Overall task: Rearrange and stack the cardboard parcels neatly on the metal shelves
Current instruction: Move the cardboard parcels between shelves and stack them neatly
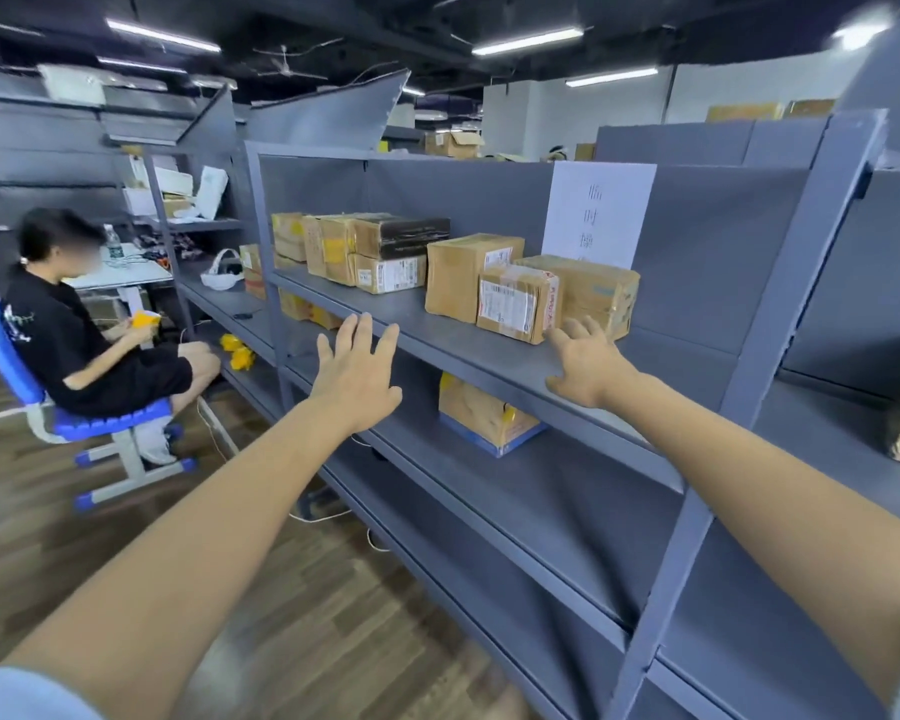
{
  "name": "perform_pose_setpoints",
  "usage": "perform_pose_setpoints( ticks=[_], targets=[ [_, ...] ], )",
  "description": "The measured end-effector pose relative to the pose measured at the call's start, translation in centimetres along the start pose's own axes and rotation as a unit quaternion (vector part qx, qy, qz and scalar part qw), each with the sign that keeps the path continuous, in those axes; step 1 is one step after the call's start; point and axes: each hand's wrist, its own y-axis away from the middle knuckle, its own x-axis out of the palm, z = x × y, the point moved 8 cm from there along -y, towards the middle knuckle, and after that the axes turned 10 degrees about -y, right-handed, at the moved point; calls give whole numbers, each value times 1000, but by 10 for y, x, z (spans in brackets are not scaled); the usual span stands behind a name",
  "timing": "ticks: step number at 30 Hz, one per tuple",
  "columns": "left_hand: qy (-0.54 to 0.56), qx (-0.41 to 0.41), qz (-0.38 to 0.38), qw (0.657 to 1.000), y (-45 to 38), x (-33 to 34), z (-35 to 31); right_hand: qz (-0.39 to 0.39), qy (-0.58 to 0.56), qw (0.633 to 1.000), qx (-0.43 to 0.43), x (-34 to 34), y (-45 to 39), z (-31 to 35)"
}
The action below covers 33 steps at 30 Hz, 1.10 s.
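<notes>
Two bare arms reach toward a grey metal shelf (365, 309). The right hand (585, 363), fingers spread wide and holding nothing, hovers just beside a small labelled parcel (518, 304), which lies at about 11 o'clock from it, its long axis running along the shelf edge. The right hand is much the nearer. The left hand (357, 371), also open and empty, hangs at the shelf's front edge, well apart at 9 o'clock. Three parcels form the right cluster; about five more, some stacked, sit farther left. One parcel (487, 415) rests on the shelf below.
</notes>
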Motion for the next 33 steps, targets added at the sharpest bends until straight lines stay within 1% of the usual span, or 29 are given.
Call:
perform_pose_setpoints(
  ticks=[4,7,10,13,17,21,23,27,30,33],
  targets=[
    [-1,-1,3,1000,-42,23,11,-21,3,1000,11,-4,-47,-9],
    [-5,7,-4,1000,-87,32,15,-41,-9,999,33,-5,-89,-29],
    [19,10,-50,999,-141,34,14,-70,-15,995,69,-9,-133,-56],
    [17,28,-89,996,-195,37,5,-77,-39,991,107,-8,-173,-82],
    [26,35,-119,992,-261,39,-6,-100,-44,986,123,-20,-213,-103],
    [76,13,-155,985,-306,37,-11,-118,-11,984,133,-26,-234,-116],
    [78,11,-157,985,-323,39,-16,-110,-5,985,133,-21,-242,-118],
    [87,33,-135,986,-357,43,-29,-102,2,985,137,-15,-257,-129],
    [104,36,-144,983,-384,40,-33,-110,-13,979,170,-18,-261,-150],
    [144,16,-109,984,-411,44,-28,-101,-19,970,218,-19,-259,-175]
  ],
)
